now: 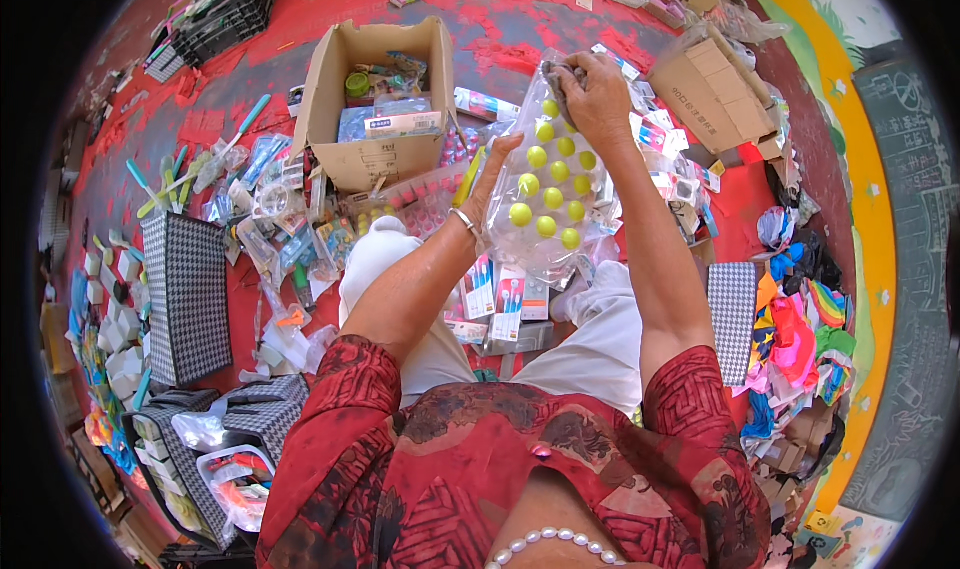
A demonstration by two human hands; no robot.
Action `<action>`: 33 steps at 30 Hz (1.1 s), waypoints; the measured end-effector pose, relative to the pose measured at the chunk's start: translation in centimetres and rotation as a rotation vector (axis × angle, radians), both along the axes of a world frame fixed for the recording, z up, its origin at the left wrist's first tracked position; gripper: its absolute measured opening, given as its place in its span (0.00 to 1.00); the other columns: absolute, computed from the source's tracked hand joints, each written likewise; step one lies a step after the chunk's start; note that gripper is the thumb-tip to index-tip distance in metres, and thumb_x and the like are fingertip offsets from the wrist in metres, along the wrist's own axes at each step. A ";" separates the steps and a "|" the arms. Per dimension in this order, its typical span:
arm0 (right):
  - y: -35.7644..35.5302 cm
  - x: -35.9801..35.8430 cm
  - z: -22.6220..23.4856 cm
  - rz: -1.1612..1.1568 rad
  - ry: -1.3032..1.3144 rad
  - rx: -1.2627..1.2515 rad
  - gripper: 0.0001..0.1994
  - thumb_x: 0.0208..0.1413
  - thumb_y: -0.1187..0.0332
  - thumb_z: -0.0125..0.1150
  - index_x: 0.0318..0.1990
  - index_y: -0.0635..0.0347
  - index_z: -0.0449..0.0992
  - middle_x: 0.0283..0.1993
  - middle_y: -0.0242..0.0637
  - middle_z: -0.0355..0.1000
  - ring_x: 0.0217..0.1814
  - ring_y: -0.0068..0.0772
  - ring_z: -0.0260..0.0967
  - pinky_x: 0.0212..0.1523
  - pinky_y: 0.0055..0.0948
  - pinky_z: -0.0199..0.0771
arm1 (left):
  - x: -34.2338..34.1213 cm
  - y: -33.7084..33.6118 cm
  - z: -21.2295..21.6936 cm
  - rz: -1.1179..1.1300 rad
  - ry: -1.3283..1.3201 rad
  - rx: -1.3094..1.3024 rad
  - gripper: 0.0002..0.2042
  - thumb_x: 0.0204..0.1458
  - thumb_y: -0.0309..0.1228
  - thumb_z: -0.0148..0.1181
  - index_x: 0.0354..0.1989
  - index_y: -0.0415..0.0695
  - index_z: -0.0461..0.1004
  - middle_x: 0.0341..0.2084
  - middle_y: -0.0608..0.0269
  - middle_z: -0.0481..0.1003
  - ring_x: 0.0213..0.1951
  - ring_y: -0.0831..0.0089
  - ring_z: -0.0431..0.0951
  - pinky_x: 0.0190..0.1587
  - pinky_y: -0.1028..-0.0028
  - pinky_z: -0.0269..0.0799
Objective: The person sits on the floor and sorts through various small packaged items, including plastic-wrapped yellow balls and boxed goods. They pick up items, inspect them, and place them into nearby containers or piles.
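Observation:
I hold up a clear plastic bag (553,184) with several small yellow-green balls inside. My left hand (488,184) presses flat against the bag's left side, fingers spread, a bracelet on the wrist. My right hand (597,94) grips the bag's gathered top together with a grey cloth-like bit. The bag hangs above my knees in white trousers. Behind it lie packs of small boxed goods (497,299) on the red floor.
An open cardboard box (375,94) with packaged items stands ahead. Another carton (715,94) lies at the right. Checked fabric boxes (188,289) and loose toothbrushes (190,169) fill the left. Colourful plastic bags (800,329) pile at the right by a painted wall.

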State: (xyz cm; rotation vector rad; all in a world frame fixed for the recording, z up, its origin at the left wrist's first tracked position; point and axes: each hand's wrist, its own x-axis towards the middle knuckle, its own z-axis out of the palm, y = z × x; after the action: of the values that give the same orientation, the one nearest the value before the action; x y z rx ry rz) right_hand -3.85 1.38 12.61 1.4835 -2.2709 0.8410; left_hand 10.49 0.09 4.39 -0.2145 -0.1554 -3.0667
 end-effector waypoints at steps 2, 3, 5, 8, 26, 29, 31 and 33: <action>0.7 1.9 -0.3 0.255 -0.164 -0.087 0.09 0.46 0.65 0.60 0.30 0.62 0.75 0.27 0.41 0.68 0.29 0.40 0.66 0.32 0.33 0.66 | -0.5 -0.7 -0.2 0.117 0.065 0.081 0.32 0.49 0.55 0.45 0.56 0.43 0.60 0.48 0.50 0.68 0.47 0.58 0.71 0.51 0.59 0.67; 2.2 4.0 -0.7 0.425 -0.284 -0.048 0.08 0.45 0.66 0.60 0.28 0.62 0.74 0.26 0.41 0.67 0.29 0.38 0.66 0.32 0.32 0.66 | -1.0 -1.3 -0.2 0.197 0.161 0.171 0.31 0.49 0.55 0.44 0.56 0.44 0.60 0.47 0.50 0.68 0.47 0.59 0.71 0.51 0.59 0.67; 5.0 8.3 -1.6 0.539 -0.118 0.060 0.07 0.41 0.70 0.63 0.28 0.59 0.72 0.30 0.39 0.67 0.34 0.40 0.65 0.36 0.34 0.66 | -0.7 -2.1 -0.5 0.271 -0.035 0.040 0.31 0.49 0.55 0.44 0.55 0.44 0.61 0.47 0.51 0.68 0.47 0.60 0.71 0.51 0.60 0.67; 9.3 10.8 -2.3 0.688 -0.136 0.172 0.06 0.40 0.69 0.61 0.26 0.57 0.70 0.31 0.37 0.66 0.35 0.39 0.64 0.36 0.36 0.65 | -0.1 -2.4 -0.5 0.266 -0.055 -0.029 0.33 0.47 0.56 0.44 0.55 0.44 0.61 0.47 0.52 0.68 0.46 0.60 0.71 0.50 0.61 0.68; 10.4 8.4 -3.6 0.014 0.241 0.246 0.31 0.33 0.66 0.65 0.52 0.58 0.68 0.45 0.38 0.68 0.41 0.38 0.67 0.39 0.34 0.67 | -1.3 -3.0 -0.6 0.520 -0.207 -0.035 0.26 0.46 0.54 0.48 0.47 0.48 0.66 0.35 0.61 0.72 0.38 0.65 0.74 0.44 0.62 0.71; 10.0 7.8 -4.4 0.009 0.340 0.163 0.29 0.33 0.67 0.60 0.51 0.61 0.68 0.44 0.39 0.70 0.38 0.36 0.66 0.35 0.33 0.65 | -0.9 -3.3 -0.1 0.513 -0.118 -0.011 0.32 0.45 0.53 0.56 0.54 0.46 0.60 0.45 0.61 0.68 0.48 0.65 0.68 0.53 0.61 0.64; 10.1 7.4 -4.4 -0.046 0.346 0.145 0.28 0.33 0.71 0.59 0.50 0.60 0.70 0.45 0.37 0.70 0.39 0.36 0.67 0.37 0.33 0.67 | -0.8 -3.2 0.3 0.458 0.011 0.035 0.36 0.43 0.53 0.60 0.57 0.46 0.56 0.52 0.60 0.63 0.54 0.63 0.63 0.56 0.58 0.60; 10.1 6.8 -4.2 -0.059 0.378 0.118 0.28 0.33 0.73 0.57 0.50 0.57 0.70 0.46 0.36 0.70 0.39 0.35 0.67 0.38 0.33 0.68 | -0.6 -2.8 0.7 0.368 0.065 0.047 0.33 0.45 0.51 0.59 0.55 0.45 0.58 0.50 0.59 0.65 0.54 0.62 0.64 0.56 0.58 0.59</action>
State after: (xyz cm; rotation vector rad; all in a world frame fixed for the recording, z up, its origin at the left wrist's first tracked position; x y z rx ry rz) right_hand 2.97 11.49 8.42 1.4700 -2.0955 0.3742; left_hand 9.88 -2.75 5.06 -0.2517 -0.1060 -2.6910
